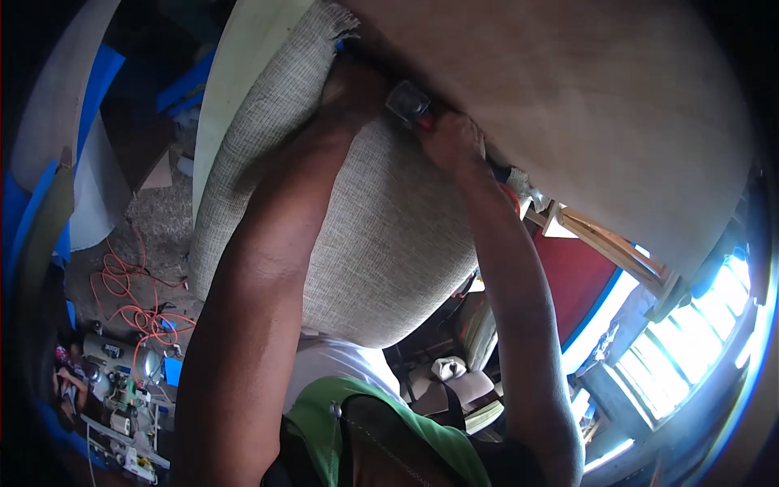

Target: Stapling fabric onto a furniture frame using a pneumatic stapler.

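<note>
A large padded piece covered in grey woven fabric [373, 235] stands upright against my body. My right hand [454, 142] is closed around a staple gun [408, 102] with a greyish head and a red part near my fingers. Its head is by the top edge of the fabric, close to a pale wooden board [584, 105]. To the left of the tool, my left hand [355, 85] is at the same fabric edge. Deep shadow hides its fingers, so its grip does not show. The fabric's frayed end sticks up just beyond it.
An orange hose [142, 304] lies coiled on the floor at left. Below it stand a compressor tank [122, 357] and machine parts, with another person [71, 377] at the edge. A wooden frame [608, 243], a red panel [572, 280] and a bright window [690, 349] are at right.
</note>
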`<state>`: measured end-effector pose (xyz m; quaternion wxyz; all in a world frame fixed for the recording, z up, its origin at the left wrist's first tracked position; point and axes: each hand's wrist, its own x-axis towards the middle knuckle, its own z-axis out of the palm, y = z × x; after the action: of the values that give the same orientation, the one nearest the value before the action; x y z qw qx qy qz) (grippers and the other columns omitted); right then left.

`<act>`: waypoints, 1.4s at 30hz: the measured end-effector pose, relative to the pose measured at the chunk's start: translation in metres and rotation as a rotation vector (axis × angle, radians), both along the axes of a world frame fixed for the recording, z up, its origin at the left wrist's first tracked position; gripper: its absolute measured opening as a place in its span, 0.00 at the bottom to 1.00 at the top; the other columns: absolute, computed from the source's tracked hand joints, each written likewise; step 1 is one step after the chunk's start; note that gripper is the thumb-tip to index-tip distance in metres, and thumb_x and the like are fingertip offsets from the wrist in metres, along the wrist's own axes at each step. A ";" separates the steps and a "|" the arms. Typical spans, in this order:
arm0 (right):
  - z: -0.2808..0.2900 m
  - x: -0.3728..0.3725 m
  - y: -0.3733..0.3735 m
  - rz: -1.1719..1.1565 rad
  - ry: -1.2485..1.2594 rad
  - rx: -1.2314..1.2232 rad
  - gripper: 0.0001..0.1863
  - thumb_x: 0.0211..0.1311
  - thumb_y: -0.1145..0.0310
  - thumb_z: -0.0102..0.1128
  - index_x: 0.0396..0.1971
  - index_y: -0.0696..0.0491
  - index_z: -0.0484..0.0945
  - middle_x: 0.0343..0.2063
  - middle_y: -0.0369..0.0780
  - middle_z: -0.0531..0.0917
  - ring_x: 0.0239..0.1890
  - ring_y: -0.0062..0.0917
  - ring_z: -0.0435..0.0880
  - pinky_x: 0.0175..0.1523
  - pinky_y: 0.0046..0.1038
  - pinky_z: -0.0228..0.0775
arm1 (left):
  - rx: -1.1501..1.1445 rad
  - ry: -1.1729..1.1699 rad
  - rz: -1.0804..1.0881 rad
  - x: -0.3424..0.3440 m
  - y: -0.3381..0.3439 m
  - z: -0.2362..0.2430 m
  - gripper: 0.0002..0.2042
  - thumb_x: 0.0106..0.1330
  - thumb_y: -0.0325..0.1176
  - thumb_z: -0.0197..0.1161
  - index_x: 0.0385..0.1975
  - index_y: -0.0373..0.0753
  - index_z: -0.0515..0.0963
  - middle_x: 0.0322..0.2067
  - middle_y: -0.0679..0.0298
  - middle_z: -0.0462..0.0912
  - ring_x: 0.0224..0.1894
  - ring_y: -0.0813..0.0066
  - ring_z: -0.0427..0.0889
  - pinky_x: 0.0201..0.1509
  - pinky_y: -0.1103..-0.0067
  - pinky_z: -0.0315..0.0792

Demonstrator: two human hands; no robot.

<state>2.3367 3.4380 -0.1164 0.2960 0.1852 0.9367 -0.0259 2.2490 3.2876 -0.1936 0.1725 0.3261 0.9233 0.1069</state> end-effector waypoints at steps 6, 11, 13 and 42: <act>0.049 0.046 -0.006 0.168 0.190 0.009 0.29 0.53 0.54 0.69 0.57 0.46 0.78 0.41 0.49 0.86 0.46 0.45 0.85 0.52 0.45 0.77 | 0.005 0.037 -0.059 0.004 -0.001 0.001 0.14 0.68 0.41 0.53 0.39 0.45 0.86 0.43 0.59 0.87 0.49 0.61 0.84 0.60 0.63 0.70; 0.125 0.121 0.000 0.340 0.495 -0.037 0.32 0.41 0.63 0.70 0.54 0.45 0.79 0.36 0.42 0.86 0.37 0.40 0.86 0.42 0.40 0.78 | 0.058 0.198 -0.083 0.010 -0.008 -0.027 0.14 0.68 0.40 0.52 0.36 0.45 0.86 0.40 0.58 0.87 0.46 0.62 0.85 0.62 0.62 0.66; 0.158 0.170 0.005 0.275 0.596 0.014 0.30 0.41 0.69 0.69 0.51 0.49 0.80 0.32 0.41 0.85 0.34 0.36 0.86 0.40 0.36 0.76 | 0.129 0.258 -0.025 0.015 -0.001 -0.030 0.13 0.65 0.41 0.54 0.33 0.44 0.86 0.38 0.58 0.87 0.46 0.63 0.84 0.58 0.65 0.67; -0.004 0.408 0.066 -1.010 0.588 -0.139 0.25 0.65 0.58 0.64 0.56 0.56 0.75 0.35 0.49 0.85 0.36 0.40 0.85 0.45 0.38 0.75 | -0.086 0.305 -0.123 0.021 0.004 0.022 0.13 0.66 0.42 0.56 0.40 0.44 0.83 0.44 0.62 0.85 0.52 0.66 0.80 0.58 0.64 0.67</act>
<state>2.7451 3.5036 -0.1208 -0.0137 0.5736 0.7713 -0.2755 2.2697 3.2916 -0.1714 0.0504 0.3870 0.9207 0.0059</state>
